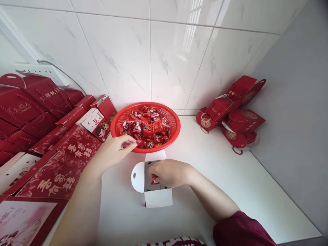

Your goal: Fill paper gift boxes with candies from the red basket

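Box (159, 199) with white flaps spread stands open on the counter (205, 205), nearest the body, probably so its mouth stays reachable; the right hand (175, 172) dips in from above, fingers bent down, a red-wrapped sweet (154, 179) just below them, though I cannot tell whether it is gripped or loose. Just beyond, the left hand (114, 150) leans over the near rim of the red basket (178, 128), thumb and forefinger close together at the sweets (148, 127); whether they pinch one I cannot tell. The basket sits behind the box, seemingly to keep the reach short. Red boxes on the left (84, 147) and red boxes on the right (243, 124) flank it, likely leaving the middle for working, before the tiled wall (123, 51)
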Available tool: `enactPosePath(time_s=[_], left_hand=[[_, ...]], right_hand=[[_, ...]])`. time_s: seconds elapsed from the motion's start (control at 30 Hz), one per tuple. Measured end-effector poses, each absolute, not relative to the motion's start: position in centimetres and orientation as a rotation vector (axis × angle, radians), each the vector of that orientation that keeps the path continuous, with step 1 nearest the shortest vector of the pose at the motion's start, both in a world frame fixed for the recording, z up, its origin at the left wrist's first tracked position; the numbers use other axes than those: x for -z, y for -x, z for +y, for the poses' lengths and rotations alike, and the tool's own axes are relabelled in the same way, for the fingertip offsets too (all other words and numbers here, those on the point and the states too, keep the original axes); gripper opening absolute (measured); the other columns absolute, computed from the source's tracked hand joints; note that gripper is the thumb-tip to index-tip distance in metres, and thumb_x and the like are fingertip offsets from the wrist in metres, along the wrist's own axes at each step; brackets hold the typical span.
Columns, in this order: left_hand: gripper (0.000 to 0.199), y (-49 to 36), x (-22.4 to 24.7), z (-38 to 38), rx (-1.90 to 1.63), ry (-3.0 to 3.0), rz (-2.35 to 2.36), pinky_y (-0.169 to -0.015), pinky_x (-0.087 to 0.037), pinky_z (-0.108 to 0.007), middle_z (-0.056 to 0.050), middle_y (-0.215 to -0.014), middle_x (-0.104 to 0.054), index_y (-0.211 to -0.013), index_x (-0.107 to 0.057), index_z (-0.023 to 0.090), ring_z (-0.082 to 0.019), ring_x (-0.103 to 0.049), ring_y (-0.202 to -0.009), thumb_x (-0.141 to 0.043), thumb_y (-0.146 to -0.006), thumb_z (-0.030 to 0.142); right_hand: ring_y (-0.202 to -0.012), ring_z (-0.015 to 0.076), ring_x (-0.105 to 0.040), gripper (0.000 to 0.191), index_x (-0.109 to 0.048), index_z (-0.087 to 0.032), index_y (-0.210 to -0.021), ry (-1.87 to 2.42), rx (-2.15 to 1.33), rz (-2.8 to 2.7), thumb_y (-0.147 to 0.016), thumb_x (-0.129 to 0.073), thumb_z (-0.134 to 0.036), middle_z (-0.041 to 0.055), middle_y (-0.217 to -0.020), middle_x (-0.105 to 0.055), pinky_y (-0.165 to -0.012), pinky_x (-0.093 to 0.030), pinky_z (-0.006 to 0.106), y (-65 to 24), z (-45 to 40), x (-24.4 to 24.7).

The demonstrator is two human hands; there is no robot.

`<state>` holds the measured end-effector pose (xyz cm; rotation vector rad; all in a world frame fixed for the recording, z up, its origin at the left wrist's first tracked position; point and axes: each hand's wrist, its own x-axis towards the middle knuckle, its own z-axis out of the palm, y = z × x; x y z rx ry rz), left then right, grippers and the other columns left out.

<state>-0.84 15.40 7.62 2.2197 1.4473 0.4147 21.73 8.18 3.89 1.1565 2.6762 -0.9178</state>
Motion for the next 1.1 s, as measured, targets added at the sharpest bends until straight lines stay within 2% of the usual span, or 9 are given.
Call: enactPosePath(time_s=[0.2, 0.3, 0.37, 0.47, 0.63, 0.73, 0.83, 0.97, 1.1], left_hand=[[0.034, 0.8, -7.5, 15.3, -0.428, -2.203, 1.433, -0.086, -0.051, -0.031, -0.001, -0.105, -0.074, -0.098, -0.071, 0.029, -0.023, -0.067, -0.098, -0.054, -0.086, 0.056], [0.035, 0.8, -7.6, 15.3, -0.431, -2.187, 1.43, -0.086, -0.051, -0.03, -0.001, -0.105, -0.074, -0.098, -0.071, 0.028, -0.023, -0.067, -0.098, -0.054, -0.086, 0.056], [0.034, 1.0, -7.5, 15.5, -0.428, -2.198, 1.438, -0.086, -0.051, -0.03, 0.0, -0.106, -0.074, -0.099, -0.071, 0.028, -0.023, -0.067, -0.099, -0.052, -0.087, 0.055], [0.035, 1.8, -7.6, 15.9, -0.438, -2.278, 1.559, -0.087, -0.05, -0.033, -0.001, -0.115, -0.07, -0.104, -0.069, 0.028, -0.024, -0.065, -0.1, -0.049, -0.089, 0.053], [0.063, 3.9, -7.9, 16.5, -0.345, -2.336, 1.747, -0.093, -0.05, -0.039, -0.006, -0.145, -0.049, -0.125, -0.062, 0.027, -0.034, -0.054, -0.124, -0.06, -0.076, 0.066], [0.07, 4.6, -7.9, 16.7, -0.245, -2.349, 1.58, -0.102, -0.046, -0.037, -0.007, -0.142, -0.054, -0.131, -0.06, 0.026, -0.034, -0.051, -0.13, -0.062, -0.074, 0.066], [0.072, 4.6, -7.7, 16.9, -0.258, -2.285, 1.573, -0.1, -0.047, -0.036, -0.007, -0.137, -0.06, -0.133, -0.059, 0.026, -0.033, -0.056, -0.124, -0.062, -0.073, 0.065], [0.075, 4.5, -7.5, 16.8, -0.262, -2.247, 1.66, -0.098, -0.048, -0.037, -0.009, -0.136, -0.061, -0.133, -0.06, 0.027, -0.035, -0.057, -0.124, -0.065, -0.069, 0.066], [0.072, 4.2, -7.2, 16.4, -0.245, -2.26, 1.675, -0.1, -0.047, -0.039, -0.009, -0.137, -0.06, -0.134, -0.059, 0.027, -0.034, -0.058, -0.123, -0.063, -0.073, 0.065]], right_hand=[[-0.073, 0.0188, -0.065, 0.031, -0.068, -0.02, -0.103, -1.001, 0.882, 2.546, -0.079, -0.054, -0.007, 0.006, -0.095, -0.072, -0.048, -0.035, 0.023, -20.3, 8.3, -2.7], [-0.066, 0.0197, -0.066, 0.025, -0.07, -0.019, -0.1, -0.987, 0.891, 2.494, -0.08, -0.057, -0.01, 0.0052, -0.084, -0.073, -0.045, -0.036, 0.024, -19.6, 8.6, -2.1], [-0.069, 0.0236, -0.067, 0.021, -0.07, -0.013, -0.097, -1.092, 0.801, 2.507, -0.08, -0.057, -0.009, 0.0111, -0.083, -0.073, -0.047, -0.039, 0.026, -19.2, 8.6, -1.7], [-0.086, 0.029, -0.069, 0.024, -0.067, -0.007, -0.103, -1.238, 0.697, 2.565, -0.084, -0.053, -0.006, 0.0198, -0.099, -0.071, -0.058, -0.045, 0.03, -19.0, 8.5, -1.9], [-0.093, 0.0232, -0.067, 0.025, -0.064, -0.016, -0.114, -1.202, 0.934, 2.802, -0.091, -0.054, -0.02, 0.01, -0.109, -0.071, -0.072, -0.049, 0.029, -20.4, 7.8, -4.3], [-0.091, 0.0195, -0.066, 0.022, -0.065, -0.019, -0.111, -1.247, 1.067, 2.977, -0.093, -0.052, -0.019, 0.0072, -0.106, -0.071, -0.077, -0.049, 0.029, -21.8, 7.9, -5.6], [-0.09, 0.018, -0.065, 0.021, -0.065, -0.02, -0.109, -1.54, 0.998, 3.06, -0.095, -0.049, -0.019, 0.0067, -0.108, -0.069, -0.077, -0.049, 0.029, -23.1, 8.6, -5.7], [-0.095, 0.0205, -0.065, 0.027, -0.063, -0.019, -0.117, -1.936, 0.794, 2.941, -0.094, -0.049, -0.019, 0.0102, -0.119, -0.066, -0.08, -0.049, 0.032, -24.7, 10.0, -4.9], [-0.091, 0.0219, -0.065, 0.025, -0.067, -0.019, -0.113, -1.952, 0.791, 2.789, -0.094, -0.052, -0.025, 0.0092, -0.11, -0.07, -0.075, -0.048, 0.032, -26.1, 10.6, -4.7]])
